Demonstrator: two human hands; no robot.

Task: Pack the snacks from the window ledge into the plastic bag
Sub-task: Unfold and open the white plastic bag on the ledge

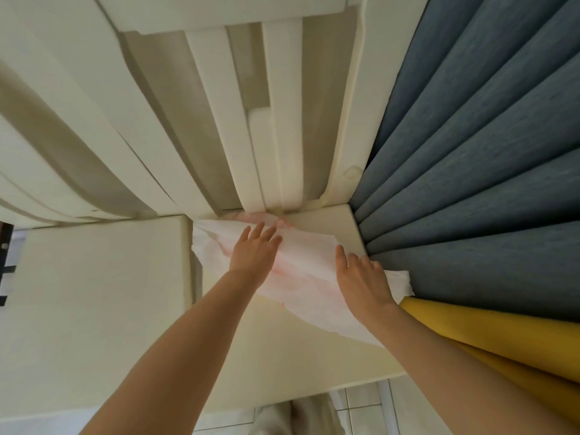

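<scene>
1. Counted: one plastic bag (309, 262), two hands, two curtains (one blue (470, 152), one yellow (489, 334)). No snack can be made out as a separate item. Pinkish patches show on or through the white bag, and I cannot tell whether they are print or contents.
2. The bag lies crumpled and fairly flat on the ledge (94, 293), in the far right corner. Its far edge touches the foot of the window frame (276, 120), and its right end bunches up against the blue curtain.
3. Edges: the ledge's near edge runs across the bottom, with floor tiles (361, 403) below it. A seam in the ledge runs just left of the bag. The yellow curtain hangs over the near right corner.
4. Room: the ledge is bare to the left of the seam and between the bag and the near edge. The frame and the curtains close off the far and right sides.
5. Left hand (254, 251): palm down on the middle of the bag, fingers straight and slightly spread, pointing at the window, gripping nothing.
6. Right hand (361, 277): palm down on the bag's right part, fingers laid straight, with bunched plastic just beside its outer edge. The thumb is hidden.
</scene>
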